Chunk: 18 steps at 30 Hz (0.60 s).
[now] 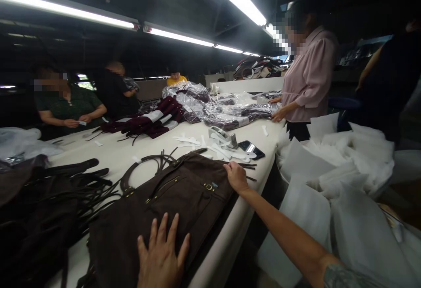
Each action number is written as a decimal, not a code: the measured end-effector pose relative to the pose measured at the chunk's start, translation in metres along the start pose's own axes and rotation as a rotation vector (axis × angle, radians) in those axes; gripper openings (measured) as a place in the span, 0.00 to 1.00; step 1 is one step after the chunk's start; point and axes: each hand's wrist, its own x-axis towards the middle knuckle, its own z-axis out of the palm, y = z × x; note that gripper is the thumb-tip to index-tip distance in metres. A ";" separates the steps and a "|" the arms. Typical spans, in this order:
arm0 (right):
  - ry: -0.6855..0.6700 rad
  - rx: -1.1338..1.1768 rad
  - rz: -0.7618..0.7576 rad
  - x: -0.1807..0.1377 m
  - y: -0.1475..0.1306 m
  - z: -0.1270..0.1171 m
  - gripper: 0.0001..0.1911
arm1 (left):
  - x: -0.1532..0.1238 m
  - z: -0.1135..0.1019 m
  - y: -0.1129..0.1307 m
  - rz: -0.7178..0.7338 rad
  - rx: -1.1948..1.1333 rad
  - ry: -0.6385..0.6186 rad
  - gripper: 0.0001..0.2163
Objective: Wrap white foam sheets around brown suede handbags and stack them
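Note:
A dark brown bag (194, 191) with a zip pocket, a small brass buckle and a round handle (126, 178) lies flat on the cream table before me. My left hand (163, 250) rests on its front panel, palm down with fingers spread. At the bag's far right corner, my right hand (236, 176) pinches the edge of the cloth between thumb and curled fingers. Thin dark straps stick out past that corner. Just beyond the bag are a pile of white tags (219, 147) and a dark phone (251, 149).
More dark bags with straps (42, 209) are heaped at left. Farther off lie maroon bags (158, 119) and plastic-wrapped ones (210, 106). White foam sheets (345, 160) fill a container right of the table edge. A person in a pink shirt (311, 81) stands at right; others work across the table.

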 end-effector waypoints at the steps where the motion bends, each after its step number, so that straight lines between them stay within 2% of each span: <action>1: -0.011 0.038 0.028 0.004 0.001 0.000 0.13 | -0.001 0.000 0.000 -0.001 -0.005 -0.015 0.25; 5: -0.106 0.086 0.079 0.018 0.010 0.004 0.22 | -0.002 0.001 -0.002 0.004 -0.022 -0.045 0.25; 7: -0.177 0.074 0.075 0.023 0.014 0.004 0.20 | -0.002 0.002 -0.002 0.001 -0.024 -0.064 0.25; 9: -0.247 0.031 0.042 0.029 0.013 0.002 0.09 | -0.002 0.002 -0.002 -0.004 -0.015 -0.091 0.25; 10: -0.276 0.000 0.011 0.031 0.010 0.000 0.06 | -0.002 0.001 -0.002 -0.001 -0.008 -0.107 0.25; 13: -0.336 -0.111 -0.126 0.034 -0.009 0.000 0.16 | -0.003 -0.003 -0.001 0.033 0.007 -0.138 0.24; 16: -0.386 -0.199 -0.239 0.030 -0.033 0.009 0.12 | -0.004 -0.005 0.000 0.039 0.006 -0.130 0.23; 18: -0.400 -0.231 -0.253 0.028 -0.045 0.018 0.10 | -0.004 -0.005 -0.001 0.054 0.001 -0.103 0.22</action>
